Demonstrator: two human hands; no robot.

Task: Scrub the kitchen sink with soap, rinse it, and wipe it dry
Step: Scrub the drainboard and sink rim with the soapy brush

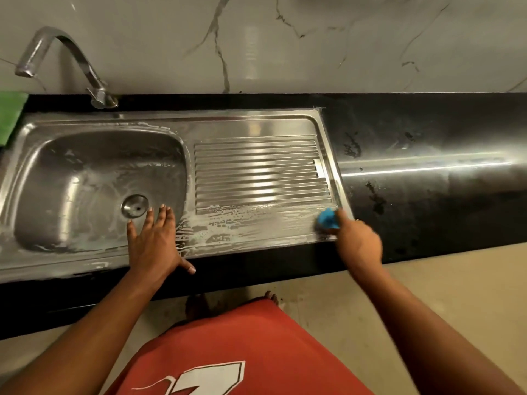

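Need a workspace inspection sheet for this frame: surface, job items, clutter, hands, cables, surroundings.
Surface: black countertop, glossy, with dark specks right of the sink.
Job's things: steel sink, with suds streaking the basin. On the drainboard suds lie along the near edge only. Blue scrubber on the drainboard's near right corner. Faucet, no water seen running.
Clutter: green item at the far left edge, cut off by the frame.
Hands: left hand flat, fingers spread, on the sink's front rim. Right hand grips the scrubber.
Cables: nothing seen.
Surroundings: marble-look wall behind, pale floor below.
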